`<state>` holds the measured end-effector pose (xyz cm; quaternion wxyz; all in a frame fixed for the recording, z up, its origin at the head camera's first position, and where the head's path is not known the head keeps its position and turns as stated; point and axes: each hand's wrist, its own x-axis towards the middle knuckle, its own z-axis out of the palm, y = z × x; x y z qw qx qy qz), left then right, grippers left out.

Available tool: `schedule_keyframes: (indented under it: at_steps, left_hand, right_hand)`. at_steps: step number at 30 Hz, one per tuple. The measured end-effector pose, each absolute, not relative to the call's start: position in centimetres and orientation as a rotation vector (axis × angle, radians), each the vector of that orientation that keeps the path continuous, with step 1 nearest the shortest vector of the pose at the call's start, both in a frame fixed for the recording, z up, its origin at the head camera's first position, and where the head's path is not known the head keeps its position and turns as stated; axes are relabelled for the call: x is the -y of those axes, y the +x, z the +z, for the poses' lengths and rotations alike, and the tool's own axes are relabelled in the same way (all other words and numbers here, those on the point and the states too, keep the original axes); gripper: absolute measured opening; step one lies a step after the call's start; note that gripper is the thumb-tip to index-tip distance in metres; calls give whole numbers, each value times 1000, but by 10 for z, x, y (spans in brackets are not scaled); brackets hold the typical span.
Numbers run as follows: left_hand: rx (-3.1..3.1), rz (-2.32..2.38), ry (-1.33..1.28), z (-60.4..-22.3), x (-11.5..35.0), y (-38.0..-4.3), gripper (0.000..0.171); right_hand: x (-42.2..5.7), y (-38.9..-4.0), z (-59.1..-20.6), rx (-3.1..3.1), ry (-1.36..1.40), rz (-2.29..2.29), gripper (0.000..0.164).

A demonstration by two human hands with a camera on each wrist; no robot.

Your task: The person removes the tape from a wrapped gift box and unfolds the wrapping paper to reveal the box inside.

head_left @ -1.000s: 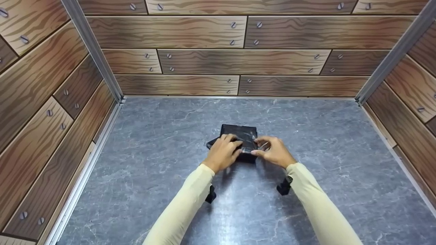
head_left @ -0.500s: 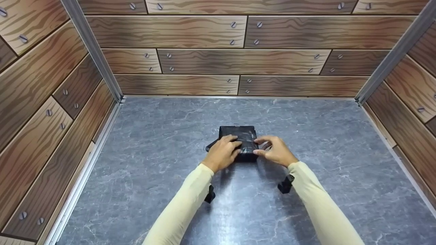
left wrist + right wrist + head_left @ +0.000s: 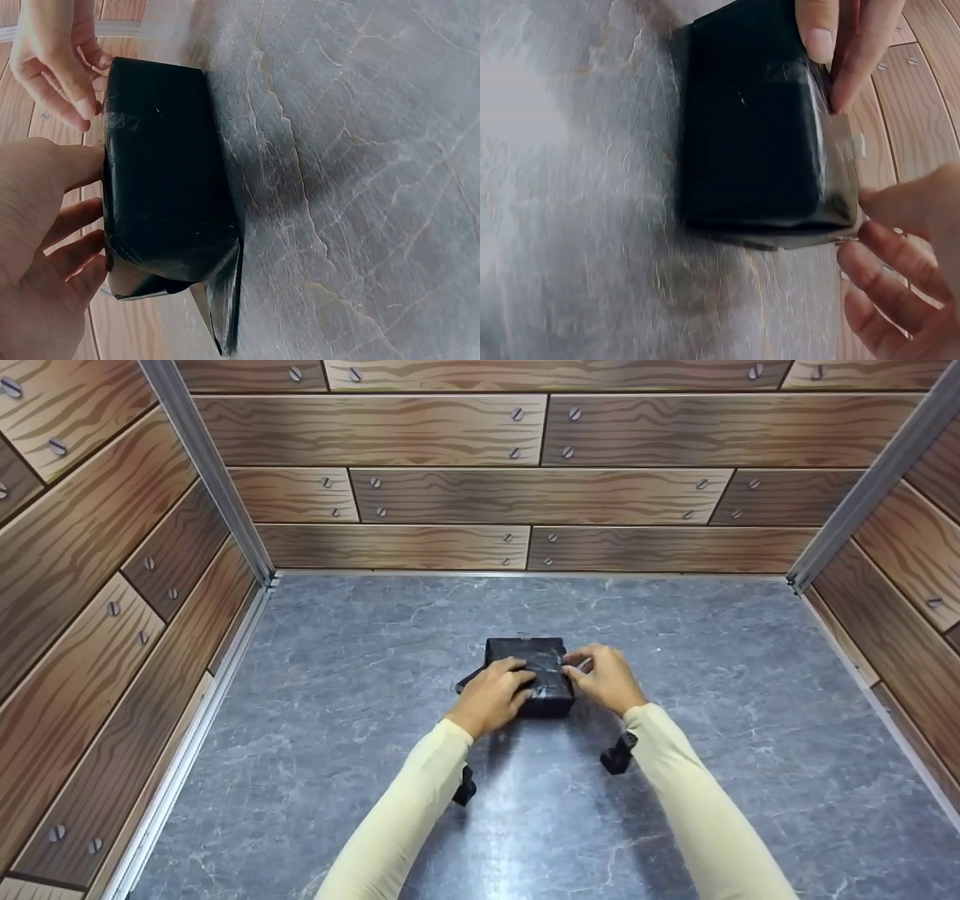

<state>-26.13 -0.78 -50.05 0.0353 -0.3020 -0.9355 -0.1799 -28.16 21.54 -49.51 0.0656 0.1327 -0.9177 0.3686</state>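
A box wrapped in glossy black sheet (image 3: pixel 546 701) sits on the grey marbled surface, with strips of shiny clear tape on it. In the head view my left hand (image 3: pixel 491 696) rests on its top, fingers extended. At the left end a loose folded flap of the black wrapping (image 3: pixel 221 300) sticks out. My right hand (image 3: pixel 606 676) is at the right end, thumb and index finger close together, pinching the wrapping at the upper edge. In the right wrist view the right-hand fingertips (image 3: pixel 866 229) meet at that corner; exactly what lies between them is partly hidden.
Wood-patterned panels (image 3: pixel 442 495) enclose the back and both sides, with metal corner posts (image 3: pixel 210 472). The grey marbled surface (image 3: pixel 337 675) runs around the box. A small black camera is strapped at each wrist, such as the right wrist camera (image 3: pixel 618 755).
My right hand has moved slightly away from me along the box's right end, and its thumb has closed toward the index finger. The left hand stays on top; the box has shifted only a little.
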Motion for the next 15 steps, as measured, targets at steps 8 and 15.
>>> schedule_keyframes:
  at_steps: [8,15]
  left_hand:
    - [2851,-543,-933,-500,7,-261,37]
    - [2826,-547,-935,-500,8,-261,36]
  right_hand:
    - [-199,-289,-498,2739,247,990,23]
    - [-193,-291,-502,2700,205,953,19]
